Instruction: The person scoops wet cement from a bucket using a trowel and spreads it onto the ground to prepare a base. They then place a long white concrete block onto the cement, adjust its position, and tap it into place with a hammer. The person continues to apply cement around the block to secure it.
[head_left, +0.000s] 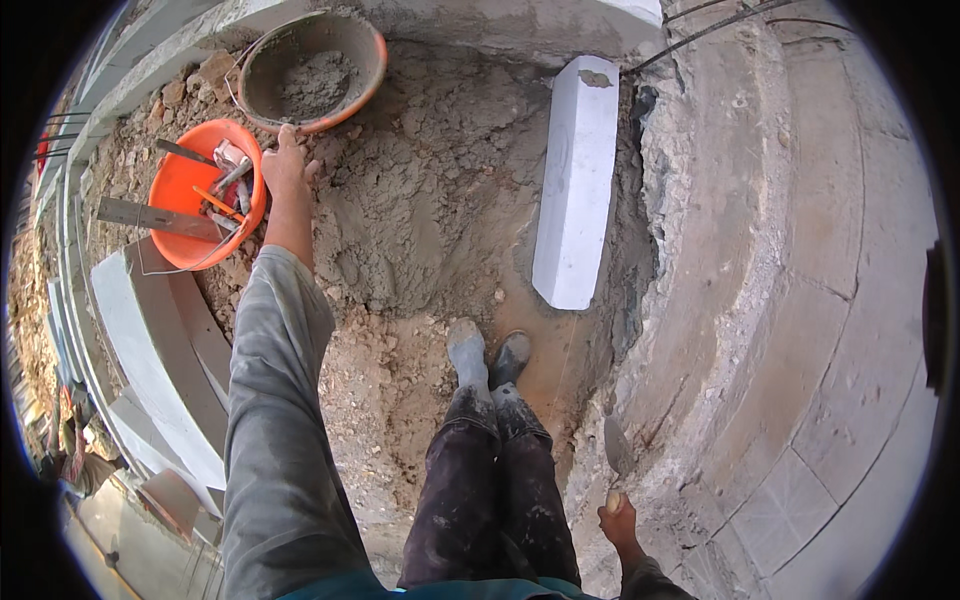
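My left hand [288, 168] reaches out to the far left, with its fingers closed at the near rim of a wide orange mortar tub [372, 88]. Grey wet mortar [318, 82] lies inside that tub. Right beside the hand stands an orange bucket [172, 188] of tools, with a flat metal bar [150, 215] sticking out over its side. Low on the right, my right hand [618, 518] is wrapped round the handle of a trowel [618, 447], its blade pointing away from me.
A pale kerb block [578, 185] lies on spread mortar [400, 200] ahead. Broken concrete edging and paving [800, 400] run along the right. More kerb blocks [165, 350] are stacked at left. Steel rods [700, 38] cross at the top right. A person [80, 460] is far left.
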